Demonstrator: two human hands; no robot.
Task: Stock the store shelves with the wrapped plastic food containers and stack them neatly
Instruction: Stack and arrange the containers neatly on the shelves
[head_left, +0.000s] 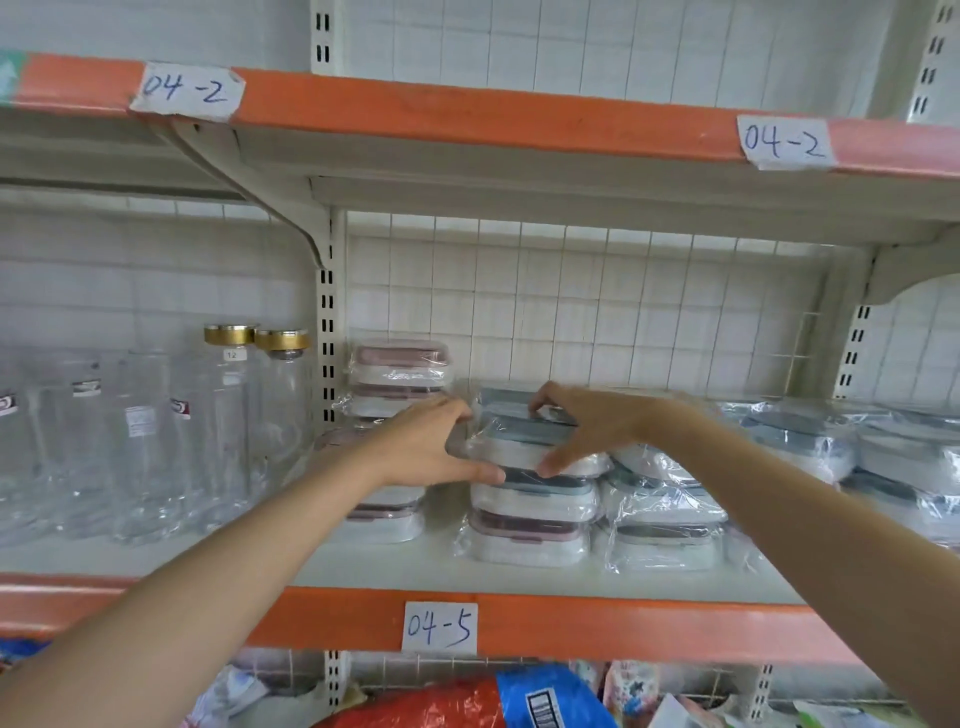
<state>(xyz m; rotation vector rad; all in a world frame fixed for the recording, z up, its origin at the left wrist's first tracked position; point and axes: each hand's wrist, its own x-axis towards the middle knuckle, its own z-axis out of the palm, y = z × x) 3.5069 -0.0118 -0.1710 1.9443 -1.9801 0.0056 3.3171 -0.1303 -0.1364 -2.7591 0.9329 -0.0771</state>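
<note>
Clear glass bottles (156, 447), two with gold lids, stand at the shelf's left end. Next comes a stack of pink-lidded wrapped containers (397, 374). The left hand (431, 447) reaches in beside it, fingers spread and straight against the left end of a blue-lidded wrapped container (524, 441). The right hand (587, 426) grips this container, fingers curled over its lid, thumb beneath. It tops the middle stack (530, 525) on the shelf (363, 566). More wrapped containers (831, 447) lie to the right.

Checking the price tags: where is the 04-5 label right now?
In the head view, the 04-5 label sits on the orange front edge of the shelf, low centre, below the stacked wrapped containers.
</note>
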